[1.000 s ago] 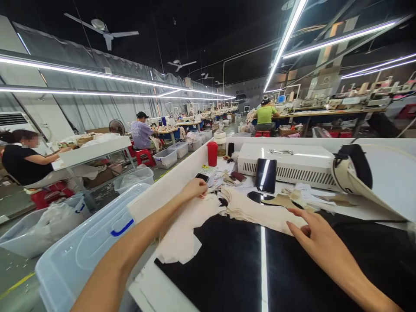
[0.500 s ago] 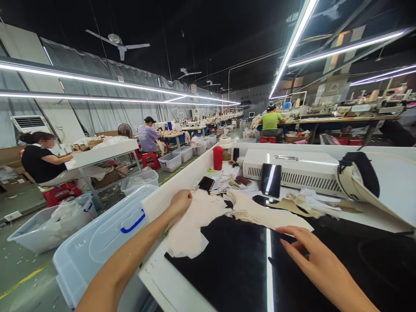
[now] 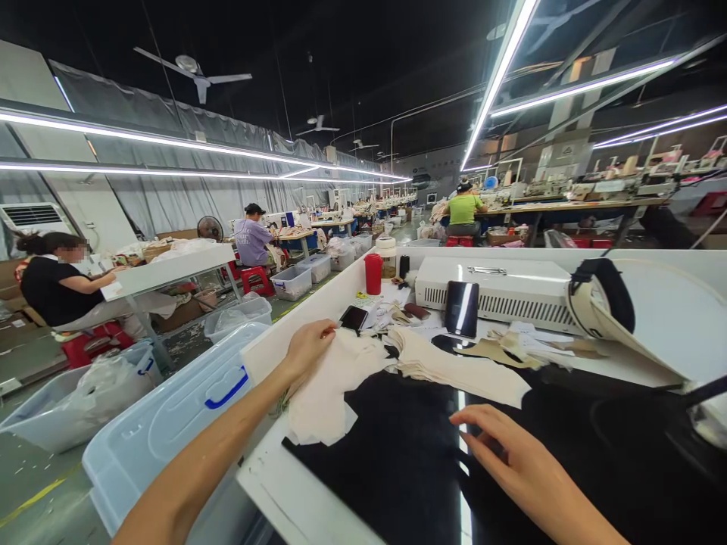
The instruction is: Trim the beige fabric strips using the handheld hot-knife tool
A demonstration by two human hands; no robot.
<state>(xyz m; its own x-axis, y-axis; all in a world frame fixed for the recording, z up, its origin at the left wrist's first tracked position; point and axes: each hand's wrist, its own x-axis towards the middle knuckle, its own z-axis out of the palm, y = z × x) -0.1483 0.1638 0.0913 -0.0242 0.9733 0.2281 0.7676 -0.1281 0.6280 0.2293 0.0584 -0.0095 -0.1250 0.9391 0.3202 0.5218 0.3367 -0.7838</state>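
Observation:
My left hand (image 3: pixel 307 347) pinches the top edge of a loose cream fabric piece (image 3: pixel 326 390) that lies over the left end of a black glossy mat (image 3: pixel 397 454) on the white worktable (image 3: pixel 295 499). My right hand (image 3: pixel 511 462) rests flat on the black mat with fingers spread and nothing in it. A stack of cream cut pieces (image 3: pixel 454 371) lies just beyond it, between the two hands.
A white machine box (image 3: pixel 500 291), a propped phone (image 3: pixel 461 309), a second phone (image 3: pixel 353 318), a red cup (image 3: pixel 373 273) and a cream-and-black piece (image 3: pixel 602 303) stand on the table. Clear plastic bins (image 3: pixel 170 424) sit on the floor at left. Other workers (image 3: pixel 51 284) sit at nearby tables.
My left hand pulled back from the far pile and took hold of the loose cream piece. My right hand slid left and nearer, off the cream stack onto the black mat.

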